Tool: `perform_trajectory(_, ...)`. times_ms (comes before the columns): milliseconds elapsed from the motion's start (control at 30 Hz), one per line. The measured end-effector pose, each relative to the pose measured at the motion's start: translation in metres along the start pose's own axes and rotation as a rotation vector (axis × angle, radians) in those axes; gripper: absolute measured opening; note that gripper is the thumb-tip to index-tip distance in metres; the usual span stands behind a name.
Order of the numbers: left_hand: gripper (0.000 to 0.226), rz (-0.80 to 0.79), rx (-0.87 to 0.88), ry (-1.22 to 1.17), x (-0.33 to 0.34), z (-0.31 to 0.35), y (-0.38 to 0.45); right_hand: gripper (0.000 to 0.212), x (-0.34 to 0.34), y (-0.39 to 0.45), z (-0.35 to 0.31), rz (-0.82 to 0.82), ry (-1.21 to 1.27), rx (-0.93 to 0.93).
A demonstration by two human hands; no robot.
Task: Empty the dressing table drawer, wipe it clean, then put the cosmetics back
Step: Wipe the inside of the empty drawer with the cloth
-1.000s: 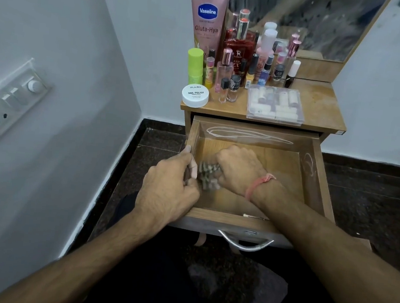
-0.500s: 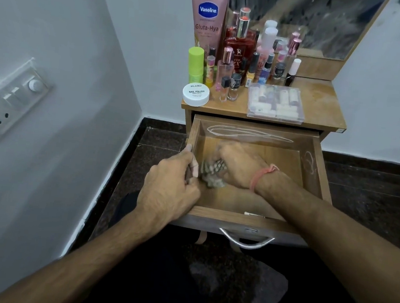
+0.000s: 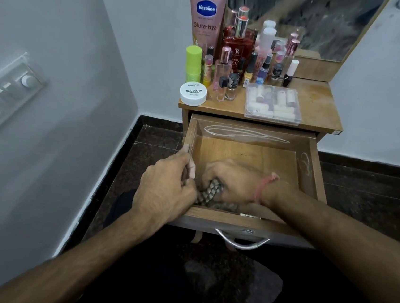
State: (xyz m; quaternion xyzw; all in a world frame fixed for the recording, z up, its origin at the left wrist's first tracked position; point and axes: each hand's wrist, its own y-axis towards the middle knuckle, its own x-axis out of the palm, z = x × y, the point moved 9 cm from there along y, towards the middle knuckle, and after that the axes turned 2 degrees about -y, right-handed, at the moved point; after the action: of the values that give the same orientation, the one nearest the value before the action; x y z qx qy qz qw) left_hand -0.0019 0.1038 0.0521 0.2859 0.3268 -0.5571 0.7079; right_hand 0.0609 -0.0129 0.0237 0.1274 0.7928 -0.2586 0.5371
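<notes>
Right hand (image 3: 234, 182) presses a checked cloth (image 3: 210, 194) into the drawer (image 3: 313, 168)'s near left corner; left hand (image 3: 165, 187) grips the left wall. Cosmetics wait on the surface (image 3: 322, 107) above. Risk: yank that wall and the open drawer could jolt, toppling bottles. Readable labels: Vaseline Gluta-Hya tube (image 3: 205, 16), Zudio nail polish tub (image 3: 193, 93).

- Soft, even indoor light lit the scene; the white walls (image 3: 55, 62) read bright, with no hard shadows.
- The dark floor (image 3: 374, 201) and the bottom of the frame fell into near-black.
- Wide-angle distortion bent the wall lines at the left edge.
- The right hand (image 3: 235, 182) was slightly blurred.
- The Vaseline tube (image 3: 205, 16) label stayed legible.
- The top right corner smeared.
</notes>
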Motion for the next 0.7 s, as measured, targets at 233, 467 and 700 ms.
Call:
perform_trajectory(233, 0.022, 0.006, -0.009, 0.014, -0.002, 0.000, 0.001, 0.031, 0.068, 0.052, 0.080, 0.118, -0.095, 0.194)
perform_trajectory(467, 0.020, -0.001, -0.044, 0.000, -0.001, -0.002, 0.000, 0.029, -0.023, 0.032, 0.048, 0.320, -0.154, 0.211)
perform_trajectory(700, 0.020, 0.007, -0.041, 0.008, -0.001, -0.002, 0.000, 0.061, 0.175, 0.082, 0.195, 0.180, -0.218, -0.042)
